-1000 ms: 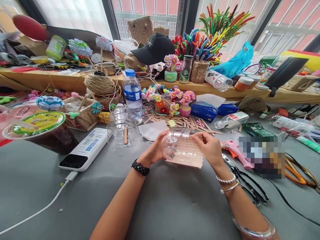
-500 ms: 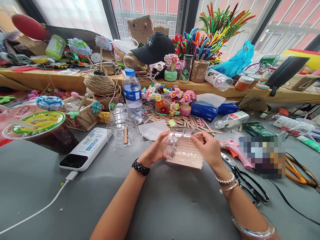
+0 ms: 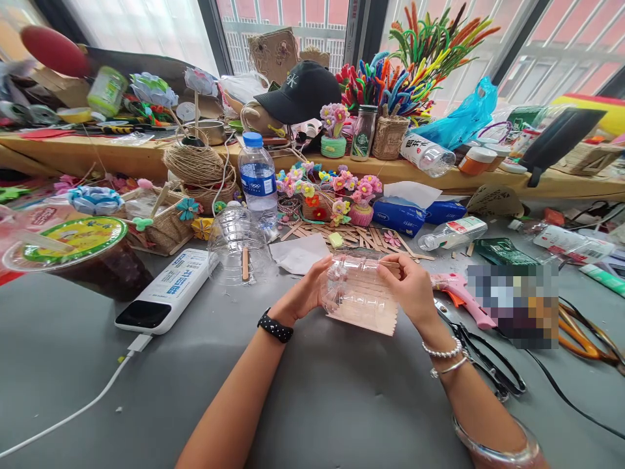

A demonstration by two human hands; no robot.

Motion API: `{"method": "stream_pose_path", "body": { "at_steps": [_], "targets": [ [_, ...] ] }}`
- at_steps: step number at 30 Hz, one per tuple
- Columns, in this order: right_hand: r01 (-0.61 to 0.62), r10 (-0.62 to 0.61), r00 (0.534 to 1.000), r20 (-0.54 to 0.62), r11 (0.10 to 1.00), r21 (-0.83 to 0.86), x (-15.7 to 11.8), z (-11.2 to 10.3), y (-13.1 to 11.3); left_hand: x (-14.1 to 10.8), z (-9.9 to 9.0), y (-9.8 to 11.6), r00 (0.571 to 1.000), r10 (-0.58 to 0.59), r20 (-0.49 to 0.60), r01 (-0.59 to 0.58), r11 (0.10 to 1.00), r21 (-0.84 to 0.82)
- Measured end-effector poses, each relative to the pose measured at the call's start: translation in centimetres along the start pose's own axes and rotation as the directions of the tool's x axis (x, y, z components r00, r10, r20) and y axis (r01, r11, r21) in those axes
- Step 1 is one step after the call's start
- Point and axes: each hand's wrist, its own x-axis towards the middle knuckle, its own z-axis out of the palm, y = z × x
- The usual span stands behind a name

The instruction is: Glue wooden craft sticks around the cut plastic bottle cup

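A clear plastic bottle piece (image 3: pixel 359 277) lies on its side between my hands, with a row of flat wooden sticks (image 3: pixel 374 316) along its lower side. My left hand (image 3: pixel 310 286) grips the left end of the plastic piece, thumb and fingers closed round it. At the right end, my right hand (image 3: pixel 405 280) pinches the upper edge, where the end of a wooden stick shows at the fingertips. Part of the sticks is seen only through the plastic.
Another clear bottle piece (image 3: pixel 229 254) with one stick stands left, beside a white power bank (image 3: pixel 168 293) and a cup (image 3: pixel 92 260). Loose sticks (image 3: pixel 361 234) and white paper (image 3: pixel 300 254) lie behind. A pink glue gun (image 3: pixel 469 299) and black-handled scissors (image 3: pixel 493 365) are right.
The plastic piece and its sticks have tilted slightly, their lower right corner shifting down and right. My right hand has moved slightly right. Both hands keep hold.
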Motion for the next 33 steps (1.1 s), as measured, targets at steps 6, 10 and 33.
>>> {"method": "stream_pose_path", "body": {
  "at_steps": [6, 10, 33],
  "targets": [
    [-0.050, 0.040, 0.997, 0.067, 0.988, 0.149, 0.3, 0.1, 0.1, 0.0, 0.0, -0.3, 0.996, 0.091, -0.015, -0.090, 0.994, 0.060],
    [-0.080, 0.066, 0.995, 0.075, 0.973, 0.214, 0.3, 0.2, 0.3, -0.1, 0.1, -0.2, 0.996, 0.092, 0.004, -0.092, 0.992, 0.082],
    [-0.154, 0.120, 0.984, 0.132, 0.944, 0.293, 0.3, 0.9, 1.3, -0.5, 0.6, 0.2, 0.945, 0.326, -0.020, -0.321, 0.937, 0.139]
  ]
}}
